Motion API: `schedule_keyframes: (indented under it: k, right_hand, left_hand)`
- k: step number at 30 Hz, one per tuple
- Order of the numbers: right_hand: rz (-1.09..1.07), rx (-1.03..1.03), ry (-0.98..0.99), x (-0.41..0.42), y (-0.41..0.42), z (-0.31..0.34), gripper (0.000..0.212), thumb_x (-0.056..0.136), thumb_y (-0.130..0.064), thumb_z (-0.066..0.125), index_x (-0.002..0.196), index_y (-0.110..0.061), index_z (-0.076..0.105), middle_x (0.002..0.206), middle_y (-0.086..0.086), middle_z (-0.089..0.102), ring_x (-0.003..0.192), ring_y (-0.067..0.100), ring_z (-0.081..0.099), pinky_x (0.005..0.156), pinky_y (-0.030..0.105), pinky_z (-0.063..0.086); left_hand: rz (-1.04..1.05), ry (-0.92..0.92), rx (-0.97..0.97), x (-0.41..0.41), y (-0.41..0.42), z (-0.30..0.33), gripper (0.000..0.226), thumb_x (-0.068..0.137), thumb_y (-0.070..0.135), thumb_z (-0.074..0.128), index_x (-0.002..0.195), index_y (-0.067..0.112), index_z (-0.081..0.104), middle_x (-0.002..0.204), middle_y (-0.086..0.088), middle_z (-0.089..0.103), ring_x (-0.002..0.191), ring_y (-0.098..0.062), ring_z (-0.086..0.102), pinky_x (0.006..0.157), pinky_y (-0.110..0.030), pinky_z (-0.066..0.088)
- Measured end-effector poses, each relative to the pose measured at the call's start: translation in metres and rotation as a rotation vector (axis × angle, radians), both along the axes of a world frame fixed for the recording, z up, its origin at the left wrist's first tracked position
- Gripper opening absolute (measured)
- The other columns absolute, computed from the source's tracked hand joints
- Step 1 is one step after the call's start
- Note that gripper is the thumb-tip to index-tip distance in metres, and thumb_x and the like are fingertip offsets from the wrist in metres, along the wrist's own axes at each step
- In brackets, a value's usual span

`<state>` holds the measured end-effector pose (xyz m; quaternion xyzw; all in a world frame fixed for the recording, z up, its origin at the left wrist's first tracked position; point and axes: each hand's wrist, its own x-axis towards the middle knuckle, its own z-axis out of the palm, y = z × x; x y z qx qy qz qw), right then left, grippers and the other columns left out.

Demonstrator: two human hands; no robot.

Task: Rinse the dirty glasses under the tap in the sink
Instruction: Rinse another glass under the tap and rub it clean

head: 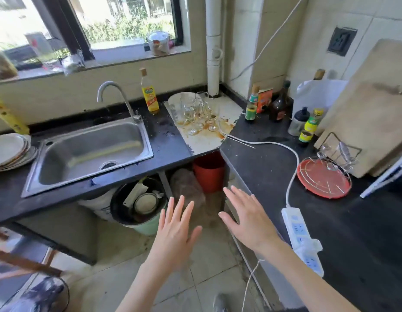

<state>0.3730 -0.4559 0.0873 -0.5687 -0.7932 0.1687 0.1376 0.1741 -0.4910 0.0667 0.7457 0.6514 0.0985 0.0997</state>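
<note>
Both my hands are out in front of me over the floor, palms down, holding nothing. My left hand (pixel 175 224) has its fingers straight and spread, hovering in front of the green bucket (pixel 148 226) under the counter. My right hand (pixel 247 216) is spread flat too, just off the front edge of the right-hand countertop (pixel 274 176), not touching it.

The dirty glasses (pixel 196 111) stand clustered on a stained white board (pixel 206 140) in the back corner where the two black countertops meet, well apart from both hands. Orange-brown sauce is smeared around their bases. A white plate (pixel 175 100) leans behind them.

The steel sink (pixel 92 152) is set into the left countertop, the tap (pixel 115 95) at its back edge with the spout curving over the basin; I can't tell any water running. A yellow-labelled bottle (pixel 149 95) stands at the back edge between tap and glasses. Stacked plates (pixel 11 152) sit at the sink's left edge.

On the right countertop: sauce bottles (pixel 278 102) at the back, a red round tray with a wire rack (pixel 323 176), and a white power strip (pixel 301 235) at the front edge beside my right forearm, with its cable (pixel 283 145) running back toward the corner.
</note>
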Motion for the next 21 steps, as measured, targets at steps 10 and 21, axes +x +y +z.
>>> schedule_keyframes:
  k: [10,21]
  right_hand:
    - [0.105,-0.084,-0.026,-0.035,0.164,0.003,0.060,0.096,-0.049,0.035,0.149,-0.030,0.014,0.157,-0.008,0.014,0.144,0.010,0.013,0.115,0.025,0.005]
    - [0.025,-0.197,-0.007,-0.088,0.334,-0.009,0.055,0.098,-0.037,0.039,0.148,-0.022,0.020,0.155,-0.004,0.021,0.143,0.014,0.018,0.114,0.026,0.017]
  left_hand:
    - [0.213,-0.033,-0.054,-0.036,0.130,0.008,0.064,0.095,0.054,0.026,0.149,0.027,0.005,0.157,0.002,-0.009,0.137,-0.013,-0.026,0.108,-0.029,-0.014]
    - [0.147,-0.103,-0.196,-0.102,0.304,-0.012,0.062,0.098,0.046,0.030,0.149,0.027,0.002,0.157,0.001,-0.012,0.143,-0.020,-0.018,0.115,-0.036,-0.006]
